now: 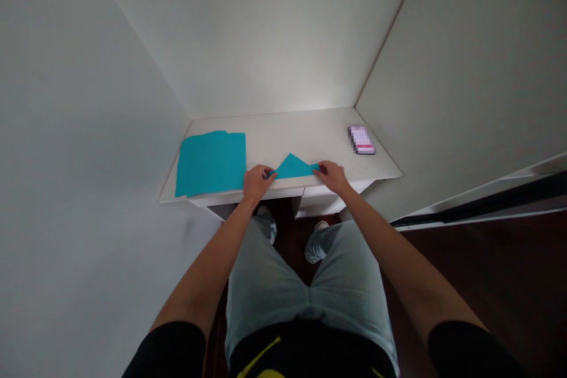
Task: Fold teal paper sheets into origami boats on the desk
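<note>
A folded piece of turquoise paper [291, 168] lies near the front edge of the white desk [305, 130]. Its middle rises to a triangular peak, with a narrow strip running out on each side. At the left end of the strip, my left hand [258, 182] pinches the paper between thumb and fingers. My right hand [333, 175] pinches the right end the same way. Both wrists come over the desk's front edge.
Turquoise sheets [211, 164] lie stacked at the desk's left, close to my left hand. A phone [362, 139] with a lit, blurred screen rests at the right. White walls enclose the desk at the back and both sides. Below are drawers [319, 205].
</note>
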The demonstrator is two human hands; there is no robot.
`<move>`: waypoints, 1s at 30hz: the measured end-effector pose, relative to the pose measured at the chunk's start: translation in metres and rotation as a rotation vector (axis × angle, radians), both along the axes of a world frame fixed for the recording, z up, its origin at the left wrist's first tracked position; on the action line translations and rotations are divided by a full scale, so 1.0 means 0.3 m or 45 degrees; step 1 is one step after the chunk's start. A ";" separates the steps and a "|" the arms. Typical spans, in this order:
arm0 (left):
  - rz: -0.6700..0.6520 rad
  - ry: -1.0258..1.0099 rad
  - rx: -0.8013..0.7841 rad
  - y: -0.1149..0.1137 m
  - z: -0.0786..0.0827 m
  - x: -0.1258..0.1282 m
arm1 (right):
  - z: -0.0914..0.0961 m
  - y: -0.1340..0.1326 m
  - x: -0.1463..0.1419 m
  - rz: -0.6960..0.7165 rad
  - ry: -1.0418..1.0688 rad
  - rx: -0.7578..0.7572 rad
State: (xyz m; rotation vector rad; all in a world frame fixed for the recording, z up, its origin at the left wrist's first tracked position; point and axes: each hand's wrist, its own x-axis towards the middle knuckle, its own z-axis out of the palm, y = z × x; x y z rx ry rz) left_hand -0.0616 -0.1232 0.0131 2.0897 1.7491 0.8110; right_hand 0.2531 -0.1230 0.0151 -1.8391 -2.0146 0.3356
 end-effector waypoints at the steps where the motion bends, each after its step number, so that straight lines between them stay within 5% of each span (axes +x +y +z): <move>1: -0.005 0.010 0.028 -0.007 -0.003 0.002 | -0.009 0.001 0.001 0.004 0.012 0.032; 8: -0.311 0.211 0.126 -0.071 -0.020 -0.021 | -0.042 -0.022 0.022 0.154 0.104 0.206; 14: -0.497 0.285 0.174 -0.124 -0.028 -0.041 | -0.016 -0.109 -0.011 0.268 -0.299 0.258; 19: -0.506 0.186 0.153 -0.130 -0.007 -0.038 | 0.006 -0.175 -0.083 0.181 -0.449 0.223; 30: -0.535 0.110 0.008 -0.006 0.035 0.023 | -0.014 0.001 -0.183 -0.022 -0.333 0.040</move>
